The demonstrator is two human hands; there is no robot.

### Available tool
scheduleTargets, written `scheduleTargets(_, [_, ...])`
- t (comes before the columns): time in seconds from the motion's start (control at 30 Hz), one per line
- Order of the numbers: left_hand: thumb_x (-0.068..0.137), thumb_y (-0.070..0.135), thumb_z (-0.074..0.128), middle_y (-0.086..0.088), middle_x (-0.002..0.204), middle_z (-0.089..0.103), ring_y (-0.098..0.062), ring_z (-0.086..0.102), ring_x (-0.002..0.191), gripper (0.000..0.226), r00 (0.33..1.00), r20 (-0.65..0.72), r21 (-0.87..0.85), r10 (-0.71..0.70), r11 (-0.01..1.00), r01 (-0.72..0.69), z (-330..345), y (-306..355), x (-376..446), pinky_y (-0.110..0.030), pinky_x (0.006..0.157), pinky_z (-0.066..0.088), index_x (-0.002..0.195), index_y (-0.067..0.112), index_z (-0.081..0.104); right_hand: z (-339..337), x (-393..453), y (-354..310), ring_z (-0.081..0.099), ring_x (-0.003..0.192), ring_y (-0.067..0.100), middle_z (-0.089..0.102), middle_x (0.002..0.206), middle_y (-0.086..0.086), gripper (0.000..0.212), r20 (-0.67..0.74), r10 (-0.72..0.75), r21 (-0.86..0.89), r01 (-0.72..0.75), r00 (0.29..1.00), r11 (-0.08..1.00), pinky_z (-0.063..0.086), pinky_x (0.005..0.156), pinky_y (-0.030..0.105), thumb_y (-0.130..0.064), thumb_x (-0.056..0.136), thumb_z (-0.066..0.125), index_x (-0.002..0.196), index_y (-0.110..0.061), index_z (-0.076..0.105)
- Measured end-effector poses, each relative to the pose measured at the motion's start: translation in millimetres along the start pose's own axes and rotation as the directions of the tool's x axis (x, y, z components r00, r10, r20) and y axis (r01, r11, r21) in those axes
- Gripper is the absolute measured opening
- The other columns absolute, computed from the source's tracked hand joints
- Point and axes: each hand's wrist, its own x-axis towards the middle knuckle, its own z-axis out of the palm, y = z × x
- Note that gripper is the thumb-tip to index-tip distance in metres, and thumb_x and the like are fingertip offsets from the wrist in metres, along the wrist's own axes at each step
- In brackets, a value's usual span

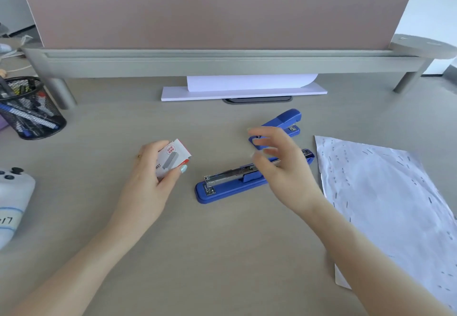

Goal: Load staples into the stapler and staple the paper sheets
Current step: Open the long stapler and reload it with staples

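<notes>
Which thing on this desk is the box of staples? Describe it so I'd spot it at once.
Start at the blue stapler lying swung open in the middle of the grey desk, then look just to its left. There the left hand holds a small staple box. It is the only white-and-red card box around, with a picture of a grey staple strip on its face.

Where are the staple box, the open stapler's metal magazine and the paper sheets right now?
staple box (173, 159): head view, on its printed front face.
stapler magazine (227, 174): head view, on the bare metal channel.
paper sheets (385, 192): head view, on the top sheet's middle.
</notes>
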Motion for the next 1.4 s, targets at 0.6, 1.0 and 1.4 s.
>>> scheduleTargets(0.6, [0.078,0.045,0.049,0.032,0.108,0.051,0.003,0.052,0.103,0.035,0.956,0.205,-0.324,0.211,0.936,-0.137,13.1,19.6,-19.5,-0.006,0.083,0.039,0.107,0.061,0.036,13.7,-6.0,-7.3,0.063,0.096,0.005,0.059,0.116,-0.005,0.028,0.326,-0.199,0.063,0.188,0.924,0.98,0.047,0.088,0.018,-0.003,0.091,0.052,0.114,-0.016,0.06])
scheduleTargets(1.0, [0.075,0.048,0.049,0.021,0.117,0.044,0.001,0.042,0.112,0.041,0.959,0.209,-0.285,0.189,0.95,-0.126,16.7,16.1,-20.4,0.001,0.079,0.035,0.105,0.067,0.03,24.4,-7.8,3.8,0.053,0.101,0.006,0.054,0.115,-0.007,0.048,0.209,-0.268,0.015,0.271,0.94,0.963,0.041,0.078,0.013,0.009,0.084,0.037,0.107,-0.023,0.064])
scheduleTargets(1.4, [0.074,0.051,0.047,0.03,0.115,0.042,-0.001,0.043,0.112,0.038,0.955,0.213,-0.25,0.208,0.956,-0.152,17.7,15.3,-19.6,0.0,0.081,0.035,0.105,0.065,0.03,27.2,-9.0,3.6,0.053,0.088,0.012,0.052,0.104,-0.008,0.043,0.157,-0.215,0.014,0.215,0.964,0.976,0.044,0.076,0.016,0.006,0.082,0.04,0.104,-0.02,0.067])
